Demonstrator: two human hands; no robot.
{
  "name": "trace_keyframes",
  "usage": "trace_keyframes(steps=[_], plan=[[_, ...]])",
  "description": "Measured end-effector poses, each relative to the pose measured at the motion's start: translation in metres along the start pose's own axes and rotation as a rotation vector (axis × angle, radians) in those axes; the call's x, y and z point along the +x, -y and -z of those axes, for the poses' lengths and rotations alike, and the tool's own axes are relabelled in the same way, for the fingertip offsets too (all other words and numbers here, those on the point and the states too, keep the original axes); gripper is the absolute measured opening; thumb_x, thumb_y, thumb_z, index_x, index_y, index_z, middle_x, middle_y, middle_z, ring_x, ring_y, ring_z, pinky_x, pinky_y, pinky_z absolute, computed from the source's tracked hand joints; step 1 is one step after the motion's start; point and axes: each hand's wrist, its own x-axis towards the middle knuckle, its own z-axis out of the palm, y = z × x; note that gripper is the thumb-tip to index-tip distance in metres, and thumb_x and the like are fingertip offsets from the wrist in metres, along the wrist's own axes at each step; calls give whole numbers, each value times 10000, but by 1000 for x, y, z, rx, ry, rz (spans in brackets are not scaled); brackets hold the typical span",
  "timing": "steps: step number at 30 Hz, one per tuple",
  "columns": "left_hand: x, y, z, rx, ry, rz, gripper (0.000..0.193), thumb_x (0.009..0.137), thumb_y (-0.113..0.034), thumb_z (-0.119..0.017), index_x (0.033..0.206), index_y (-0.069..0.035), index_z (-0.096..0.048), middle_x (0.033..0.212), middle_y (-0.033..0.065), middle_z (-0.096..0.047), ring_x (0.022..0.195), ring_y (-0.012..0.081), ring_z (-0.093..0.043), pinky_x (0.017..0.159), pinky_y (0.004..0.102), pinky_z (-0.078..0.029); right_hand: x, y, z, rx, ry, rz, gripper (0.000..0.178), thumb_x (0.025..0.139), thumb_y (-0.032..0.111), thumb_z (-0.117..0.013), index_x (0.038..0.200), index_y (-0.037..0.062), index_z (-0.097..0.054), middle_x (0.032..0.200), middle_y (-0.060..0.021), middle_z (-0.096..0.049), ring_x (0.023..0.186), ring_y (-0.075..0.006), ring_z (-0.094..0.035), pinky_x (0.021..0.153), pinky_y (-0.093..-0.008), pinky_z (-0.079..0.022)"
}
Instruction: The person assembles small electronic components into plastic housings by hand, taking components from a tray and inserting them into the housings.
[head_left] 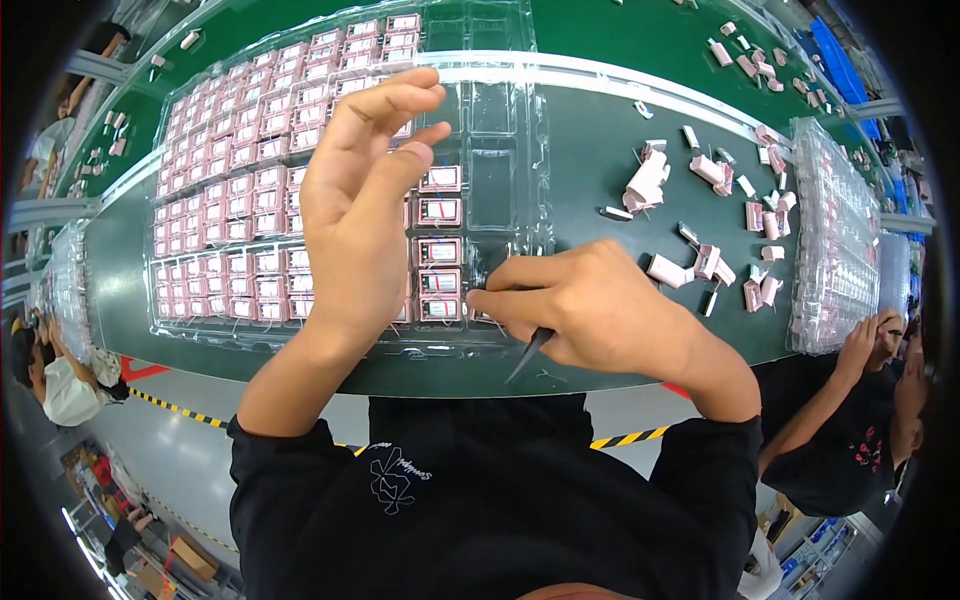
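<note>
My left hand [355,210] is raised above the clear plastic tray [495,190], its fingers curved and apart, holding nothing. Beneath it stand rows of small pink-framed parts [440,253] with pale faces and thin wires; the hand and wrist hide some of them. My right hand [585,305] is closed round a slim black tool with a tapered end [530,356], which sticks out below the palm. The thumb and forefinger come down at the tray's near right, beside the last filled column. A pink part there is mostly covered by my fingers, so I cannot tell whether they touch it.
Loose pink parts [647,182] and small white and black pieces lie scattered on the green table [590,130] to the right. Stacked clear trays [840,240] stand at the right end. A white rail [600,78] crosses behind. Other people [850,410] are at both sides.
</note>
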Motion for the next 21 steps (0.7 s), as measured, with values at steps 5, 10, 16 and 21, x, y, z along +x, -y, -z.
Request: trace_keyframes(steps=[5, 10, 16, 21], plan=[[-1, 3, -2, -17, 5, 37, 243, 907, 8, -528, 1139, 1, -598, 1341, 161, -548, 1263, 223, -512, 1035, 387, -425, -5, -14, 7, 69, -135, -45, 285, 658, 37, -679, 936, 95, -664, 809, -24, -657, 700, -270, -663, 582, -382, -503], [-5, -2, -3, 23, 2, 84, 236, 900, 12, -518, 1120, -7, -599, 1324, 164, -563, 1255, 222, -520, 1031, 381, -425, -19, -52, 75, -172, -254, -177, 288, 716, 33, -652, 1000, 45, -699, 938, -89, -676, 841, -304, -669, 722, -370, -533], [-6, 1, -5, 39, 83, 97, 218, 908, 10, -523, 1106, -10, -612, 1312, 150, -571, 1226, 202, -531, 1028, 363, -416, -35, -68, 85, -277, -160, -323, 246, 752, 54, -681, 996, 33, -701, 944, -130, -685, 896, -333, -655, 812, -400, -521], [-10, -1, -9, 196, 307, 168, 269, 946, -12, -534, 1203, -12, -612, 1278, 95, -591, 1164, 173, -549, 1013, 335, -415, -19, -41, 87, 56, -321, -263, 254, 836, 124, -753, 1061, 18, -701, 909, -105, -712, 830, -208, -690, 749, -311, -533]])
